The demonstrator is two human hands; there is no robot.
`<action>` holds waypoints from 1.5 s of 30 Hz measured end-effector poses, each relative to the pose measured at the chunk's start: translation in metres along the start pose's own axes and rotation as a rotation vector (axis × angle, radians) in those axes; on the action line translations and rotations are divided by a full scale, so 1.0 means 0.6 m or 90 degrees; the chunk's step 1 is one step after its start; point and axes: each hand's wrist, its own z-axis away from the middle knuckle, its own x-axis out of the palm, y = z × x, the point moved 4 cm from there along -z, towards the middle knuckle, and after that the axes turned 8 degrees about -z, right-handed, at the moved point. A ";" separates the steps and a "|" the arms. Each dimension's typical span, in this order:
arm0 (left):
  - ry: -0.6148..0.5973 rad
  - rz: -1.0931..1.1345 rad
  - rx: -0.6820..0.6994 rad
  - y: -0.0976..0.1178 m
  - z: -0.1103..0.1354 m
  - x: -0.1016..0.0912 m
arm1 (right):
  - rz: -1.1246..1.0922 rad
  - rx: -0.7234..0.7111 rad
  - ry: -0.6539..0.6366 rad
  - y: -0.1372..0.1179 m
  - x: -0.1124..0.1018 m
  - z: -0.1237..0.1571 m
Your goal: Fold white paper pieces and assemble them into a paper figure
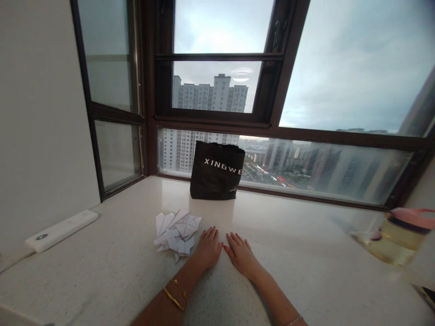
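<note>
My left hand [209,249] lies flat on the white speckled sill, palm down, its fingers stretched out and nothing in them. Just to its left is a heap of folded white paper pieces [178,233], close beside the hand. My right hand [240,254] also rests flat on the surface, fingers extended, a small gap from the left one, with the thumbs nearest each other. Beyond both hands a black bag [217,172] with white lettering stands upright near the window.
A white power strip [64,230] with a cord lies along the left wall. On the right stands a yellowish clear jug with a pink lid [401,235], partly blurred. Dark window frames [278,136] border the sill [306,253] at the back. A dark object's corner [428,293] shows at the right edge.
</note>
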 end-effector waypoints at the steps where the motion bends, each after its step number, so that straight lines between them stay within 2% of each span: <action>1: 0.000 -0.001 0.000 0.000 0.000 0.000 | -0.001 0.000 0.002 0.000 0.000 0.000; 27: 0.004 0.009 0.002 -0.004 -0.004 0.009 | 0.004 -0.001 0.012 0.004 0.004 -0.002; 38: 0.008 0.032 -0.005 -0.003 0.001 0.000 | 0.003 -0.001 0.011 0.009 0.007 -0.005; 42: 0.057 0.111 0.018 0.007 0.006 -0.020 | -0.001 -0.006 0.009 0.009 0.005 -0.004; 45: 0.100 0.142 0.043 0.010 0.000 -0.058 | -0.007 -0.013 0.009 0.010 0.004 -0.004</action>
